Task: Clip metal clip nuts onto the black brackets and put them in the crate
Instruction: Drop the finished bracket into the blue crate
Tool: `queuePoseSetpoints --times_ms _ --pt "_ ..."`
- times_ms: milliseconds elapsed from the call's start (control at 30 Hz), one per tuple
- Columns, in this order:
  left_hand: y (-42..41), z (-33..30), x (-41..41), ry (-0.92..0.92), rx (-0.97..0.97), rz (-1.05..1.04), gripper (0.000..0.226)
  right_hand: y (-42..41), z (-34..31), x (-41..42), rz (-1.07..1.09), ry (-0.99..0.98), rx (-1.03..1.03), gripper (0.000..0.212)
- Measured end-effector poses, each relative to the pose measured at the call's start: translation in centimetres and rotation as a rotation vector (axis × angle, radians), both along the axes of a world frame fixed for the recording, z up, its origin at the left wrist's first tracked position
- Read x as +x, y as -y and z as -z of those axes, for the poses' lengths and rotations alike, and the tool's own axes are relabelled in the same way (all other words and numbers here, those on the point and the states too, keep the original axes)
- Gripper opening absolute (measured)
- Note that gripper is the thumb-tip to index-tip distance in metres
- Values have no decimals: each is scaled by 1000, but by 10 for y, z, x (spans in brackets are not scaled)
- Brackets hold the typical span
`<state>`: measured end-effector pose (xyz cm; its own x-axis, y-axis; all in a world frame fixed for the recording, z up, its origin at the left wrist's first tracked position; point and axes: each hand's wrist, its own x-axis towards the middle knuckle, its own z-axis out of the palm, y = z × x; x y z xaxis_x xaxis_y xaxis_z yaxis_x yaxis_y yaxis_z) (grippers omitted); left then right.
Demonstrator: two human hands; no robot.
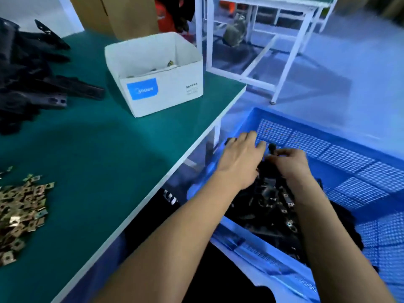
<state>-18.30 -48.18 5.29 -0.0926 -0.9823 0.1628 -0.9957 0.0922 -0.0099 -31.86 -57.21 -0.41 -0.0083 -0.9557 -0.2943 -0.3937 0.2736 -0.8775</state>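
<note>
Head view: green table [105, 149], pale floor [360, 73].

Both forearms are bare to the elbow, no sleeves, gloves, watch or rings visible; dark black clothing [170, 196] with white markings shows below.

White cardboard box [161, 92] on green table [105, 149] — white frame [284, 62] beyond.

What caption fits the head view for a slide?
Both hands, left hand and right hand, place a black bracket in the blue crate.
</note>
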Motion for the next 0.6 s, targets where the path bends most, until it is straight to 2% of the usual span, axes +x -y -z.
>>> queuePoseSetpoints --times_ms 67,133,200,333,433,567,600 --pt "-1 21 0 -27 83 0 62 9 28 -17 -62 -340 8 22" --pt "-3 35 2 -69 154 -22 54 10 38 -22 -131 -467 9 25" --pt "-4 43 5 -175 176 -67 47 13 40 -21 -109 -491 -11 32" --pt "0 39 16 -572 101 -231 46 18 24 -3 -85 -480 -138 34" --pt "4 20 25 -668 -49 -266 36 13 -3 21 -118 -424 -289 29" --pt "-2 -21 37 -721 -397 -214 23 -12 -47 66 -234 -404 -497 15" --pt "-6 -32 41 -747 -477 -208 21 -21 -58 77 -269 -394 -548 20"
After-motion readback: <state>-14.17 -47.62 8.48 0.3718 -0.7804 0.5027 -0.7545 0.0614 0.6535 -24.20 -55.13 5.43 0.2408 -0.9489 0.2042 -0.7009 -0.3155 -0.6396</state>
